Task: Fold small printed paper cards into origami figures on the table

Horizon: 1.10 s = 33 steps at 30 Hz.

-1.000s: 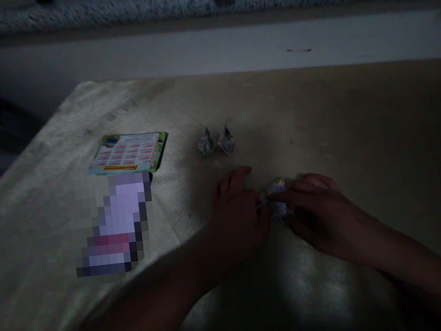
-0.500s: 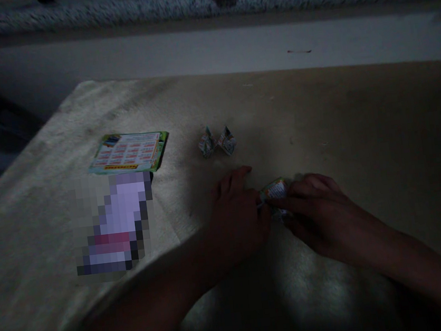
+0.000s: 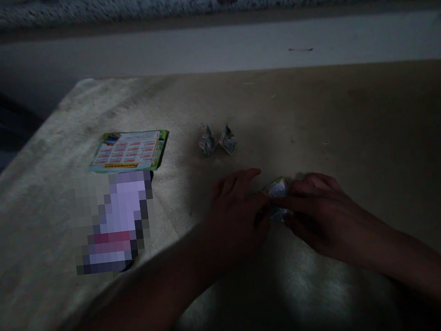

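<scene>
Between my two hands, low over the table, is a small folded piece of printed paper [image 3: 277, 190], partly hidden by my fingers. My left hand [image 3: 240, 214] pinches its left side with thumb and forefinger, while the other fingers stretch forward. From the right, my right hand [image 3: 317, 210] grips the same paper, its forefinger lying across the middle. Farther back stands a folded paper figure [image 3: 217, 140] with two pointed parts joined at the centre, made of similar printed paper.
On the table [image 3: 379, 131], to the left, lies a printed green-edged card [image 3: 129, 150]. Just in front of it is a blurred-out phone [image 3: 119, 219]. A speckled stone ledge [image 3: 107, 11] holding several objects runs along the back, above a pale wall [image 3: 191, 46].
My left hand has shifted slightly right, its forefinger now over the paper's left edge. My right hand has hardly moved.
</scene>
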Each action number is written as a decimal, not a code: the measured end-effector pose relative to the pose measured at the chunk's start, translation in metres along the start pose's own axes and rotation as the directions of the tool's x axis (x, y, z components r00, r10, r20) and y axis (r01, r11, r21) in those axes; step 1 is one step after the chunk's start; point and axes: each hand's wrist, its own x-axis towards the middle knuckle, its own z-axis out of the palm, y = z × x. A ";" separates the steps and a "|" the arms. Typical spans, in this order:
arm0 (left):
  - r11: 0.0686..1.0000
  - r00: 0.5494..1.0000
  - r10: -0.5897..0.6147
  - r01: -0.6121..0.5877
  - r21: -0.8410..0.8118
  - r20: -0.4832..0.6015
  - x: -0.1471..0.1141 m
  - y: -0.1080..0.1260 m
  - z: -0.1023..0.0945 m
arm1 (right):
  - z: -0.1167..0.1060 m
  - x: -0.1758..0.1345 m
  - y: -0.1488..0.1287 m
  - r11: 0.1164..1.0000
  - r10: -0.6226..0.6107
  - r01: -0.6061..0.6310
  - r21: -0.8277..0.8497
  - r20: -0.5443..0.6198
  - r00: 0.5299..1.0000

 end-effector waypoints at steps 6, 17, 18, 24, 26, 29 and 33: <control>0.999 0.999 -0.032 0.033 0.014 -0.022 -0.001 0.001 0.008 | 0.001 0.000 0.002 1.000 -0.020 0.020 0.001 0.015 1.000; 0.996 0.996 -0.066 0.068 0.050 -0.055 0.002 0.007 0.014 | -0.002 0.000 0.003 0.998 -0.037 0.037 0.041 0.010 0.999; 0.996 0.996 -0.067 0.070 0.056 -0.052 0.002 0.008 0.014 | -0.002 0.000 0.004 0.998 -0.040 0.039 0.042 0.011 0.999; 0.993 0.997 -0.063 0.067 0.094 -0.046 0.003 0.009 0.018 | 0.001 -0.001 0.006 0.999 -0.042 0.043 0.026 -0.010 0.999; 0.995 0.997 -0.066 0.069 0.071 -0.036 0.004 0.007 0.017 | 0.002 -0.001 0.006 0.999 -0.043 0.044 0.020 -0.019 0.999; 0.997 0.997 -0.081 0.081 -0.004 -0.018 0.004 0.004 0.013 | 0.002 -0.002 0.007 0.999 -0.044 0.045 0.026 -0.019 0.999; 0.990 0.993 -0.122 0.122 -0.065 0.009 0.006 0.002 0.008 | 0.003 0.000 0.007 0.999 -0.037 0.037 0.039 -0.015 0.999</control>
